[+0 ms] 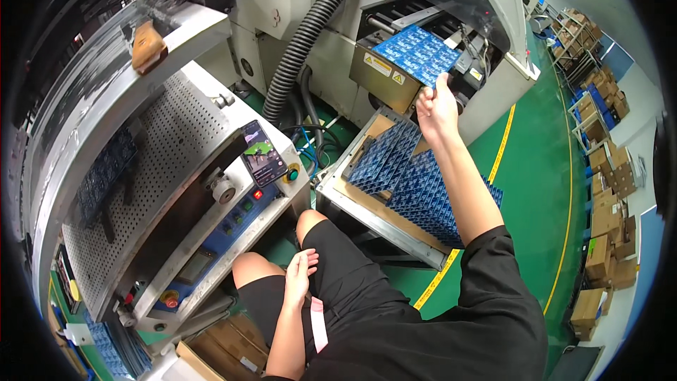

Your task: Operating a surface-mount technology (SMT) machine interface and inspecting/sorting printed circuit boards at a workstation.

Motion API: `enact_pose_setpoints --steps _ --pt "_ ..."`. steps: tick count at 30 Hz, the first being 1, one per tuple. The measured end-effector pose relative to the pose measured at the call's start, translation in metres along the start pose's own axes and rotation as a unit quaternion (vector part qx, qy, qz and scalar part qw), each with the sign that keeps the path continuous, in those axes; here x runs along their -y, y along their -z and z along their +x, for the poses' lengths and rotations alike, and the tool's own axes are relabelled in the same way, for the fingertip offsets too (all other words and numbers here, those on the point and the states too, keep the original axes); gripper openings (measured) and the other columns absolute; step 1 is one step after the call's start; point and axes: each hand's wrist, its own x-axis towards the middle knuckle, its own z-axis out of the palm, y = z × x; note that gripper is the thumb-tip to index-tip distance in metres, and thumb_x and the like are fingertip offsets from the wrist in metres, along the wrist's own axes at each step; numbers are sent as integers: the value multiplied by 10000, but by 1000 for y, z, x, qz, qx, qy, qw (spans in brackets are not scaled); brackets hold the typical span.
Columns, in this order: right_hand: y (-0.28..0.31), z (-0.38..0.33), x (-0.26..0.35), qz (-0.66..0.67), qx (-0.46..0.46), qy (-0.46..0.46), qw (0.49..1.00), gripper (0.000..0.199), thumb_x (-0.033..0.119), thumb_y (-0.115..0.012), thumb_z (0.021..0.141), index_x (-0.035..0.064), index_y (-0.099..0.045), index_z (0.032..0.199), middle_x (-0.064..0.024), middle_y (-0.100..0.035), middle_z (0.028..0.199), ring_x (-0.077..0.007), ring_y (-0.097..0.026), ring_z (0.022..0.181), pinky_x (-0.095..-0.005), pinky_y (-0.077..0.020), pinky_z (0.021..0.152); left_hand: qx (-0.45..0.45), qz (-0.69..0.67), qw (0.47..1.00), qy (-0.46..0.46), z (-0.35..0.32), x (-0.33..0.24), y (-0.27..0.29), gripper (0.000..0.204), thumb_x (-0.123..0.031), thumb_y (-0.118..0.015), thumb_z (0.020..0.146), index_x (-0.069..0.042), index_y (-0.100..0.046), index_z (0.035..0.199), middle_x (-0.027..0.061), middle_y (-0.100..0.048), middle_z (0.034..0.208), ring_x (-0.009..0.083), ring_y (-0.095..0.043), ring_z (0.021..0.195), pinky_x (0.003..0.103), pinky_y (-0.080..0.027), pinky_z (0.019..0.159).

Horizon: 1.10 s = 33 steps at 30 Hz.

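A blue circuit board panel (417, 53) with pale printed patterns lies at the mouth of the grey machine. My right hand (437, 107) reaches out to it and pinches its near corner between thumb and fingers. Below that arm, many similar blue panels (416, 180) stand on edge in rows on a metal-framed cart (384, 229). My left hand (300, 275) rests above my lap, its fingers loosely bent and apart, holding nothing. Beside its wrist, a pale pink strip (319, 324) lies against my dark clothes.
At left stands a machine with a perforated metal bed (159, 162); a phone (264, 155) leans on its corner beside a green button (292, 173). A ribbed black hose (303, 42) runs down behind. An open carton (226, 346) sits low. Boxes (606, 219) line the right wall.
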Motion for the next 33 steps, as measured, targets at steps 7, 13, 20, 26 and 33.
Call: enact_pose_setpoints --steps 7,13,20,26,33 --pt "26 61 1 166 -74 15 983 434 471 -421 1030 70 -550 924 2 -507 692 -85 -440 553 -219 -367 491 20 -18 999 24 5 1 -1 450 -365 -365 1071 -10 -579 1247 117 -651 1165 164 -622 1031 297 -500 900" --pt "-22 -16 -42 169 -32 -115 978 563 496 -458 1003 26 -560 1296 19 -503 755 -65 -448 614 -210 -396 523 -2 -22 999 36 1 10 7 448 -366 -365 1071 -16 -572 1260 117 -647 1173 172 -618 1046 304 -493 920" --pt "-6 -199 -161 -32 216 -333 917 353 291 -530 1018 50 -553 1276 -4 -595 866 -101 -530 726 -243 -432 657 6 -15 999 -47 -9 -19 18 322 -188 -555 1003 -24 -559 1280 105 -612 1244 174 -583 1145 303 -469 978" --pt "50 -258 -285 84 217 -491 840 333 256 -538 1021 47 -569 1278 -27 -625 884 -89 -564 722 -217 -427 621 -304 30 949 -75 -122 -143 80 300 -128 -674 902 -43 -631 1186 93 -692 1064 119 -676 779 225 -519 550" --pt "78 -245 -328 347 454 -551 608 358 199 -551 1011 80 -526 1348 -106 -657 1148 -122 -629 921 -232 -485 740 -629 454 570 -272 -280 -184 252 289 -273 -544 1014 -16 -671 1047 99 -679 994 188 -648 917 295 -523 797"
